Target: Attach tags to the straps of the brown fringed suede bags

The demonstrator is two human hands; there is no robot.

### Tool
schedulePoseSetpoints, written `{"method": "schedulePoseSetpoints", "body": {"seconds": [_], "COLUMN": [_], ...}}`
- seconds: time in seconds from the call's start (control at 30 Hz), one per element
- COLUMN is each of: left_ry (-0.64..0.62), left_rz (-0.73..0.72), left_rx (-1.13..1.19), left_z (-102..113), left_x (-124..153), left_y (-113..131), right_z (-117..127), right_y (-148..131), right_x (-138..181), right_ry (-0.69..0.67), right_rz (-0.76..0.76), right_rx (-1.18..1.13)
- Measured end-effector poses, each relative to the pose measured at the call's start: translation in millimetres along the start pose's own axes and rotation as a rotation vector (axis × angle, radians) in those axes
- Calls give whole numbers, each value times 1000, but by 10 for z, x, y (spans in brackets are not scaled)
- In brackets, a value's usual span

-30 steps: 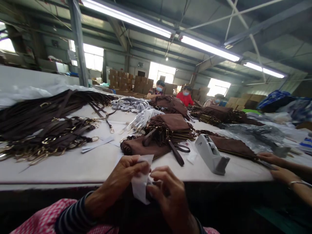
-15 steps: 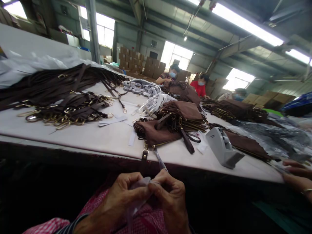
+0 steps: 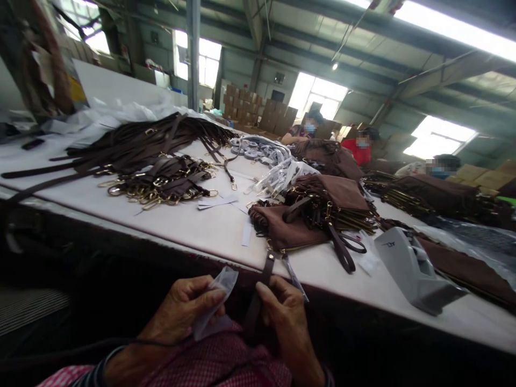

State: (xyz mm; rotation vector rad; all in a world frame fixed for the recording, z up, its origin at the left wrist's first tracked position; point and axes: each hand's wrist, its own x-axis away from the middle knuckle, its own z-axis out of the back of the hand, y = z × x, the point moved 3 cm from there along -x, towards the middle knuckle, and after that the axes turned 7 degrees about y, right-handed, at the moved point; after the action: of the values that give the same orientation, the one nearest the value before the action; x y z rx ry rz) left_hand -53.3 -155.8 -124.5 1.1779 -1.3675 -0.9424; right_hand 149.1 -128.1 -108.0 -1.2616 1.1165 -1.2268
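Note:
My left hand (image 3: 181, 303) is closed on a thin translucent plastic sleeve (image 3: 228, 279), whose end stands up past the thumb and whose rest hangs below. Just right of it, my right hand (image 3: 288, 309) pinches a dark brown strap (image 3: 267, 267) that drops over the table's front edge. Its upper end is clipped by a gold ring to a brown fringed pouch (image 3: 296, 228) lying near that edge. A narrow plastic-wrapped piece (image 3: 295, 279) also hangs from the pouch, behind the right fingers. A brown wrist loop (image 3: 341, 250) lies to the pouch's right.
Dark straps with gold clasps (image 3: 161, 183) are heaped on the white table (image 3: 193, 231) at left. Behind the pouch are stacked brown pouches (image 3: 342, 193) and plastic-wrapped straps (image 3: 262, 150). A grey tape dispenser (image 3: 415, 274) stands at right. Several people sit across the table.
My hands have parted. The left keeps the plastic sleeve, while the right has let go of it and taken the strap. The view has swung left, and the co-worker's hand at right is out of frame.

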Motion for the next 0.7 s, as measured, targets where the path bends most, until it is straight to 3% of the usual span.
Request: {"method": "schedulePoseSetpoints", "body": {"seconds": [0.13,0.23,0.4,0.7], "left_ry": [-35,-69,-81,-85], "left_rz": [-106,-157,-208,34], "left_rx": [-75,-119,-189,-13], "left_z": [82,60,38,119], "left_x": [-66,-71,-34,82], "left_y": [51,46,-1,-122], "right_z": [49,-32,-230,-275], "right_y": [-412,-570,-514,-392], "right_x": [-98,-163,-148,-161], "right_ry": [-30,-111,-209,-26], "right_rz": [52,44,-31,118], "right_rx": [-83,-206,-387,-284]}}
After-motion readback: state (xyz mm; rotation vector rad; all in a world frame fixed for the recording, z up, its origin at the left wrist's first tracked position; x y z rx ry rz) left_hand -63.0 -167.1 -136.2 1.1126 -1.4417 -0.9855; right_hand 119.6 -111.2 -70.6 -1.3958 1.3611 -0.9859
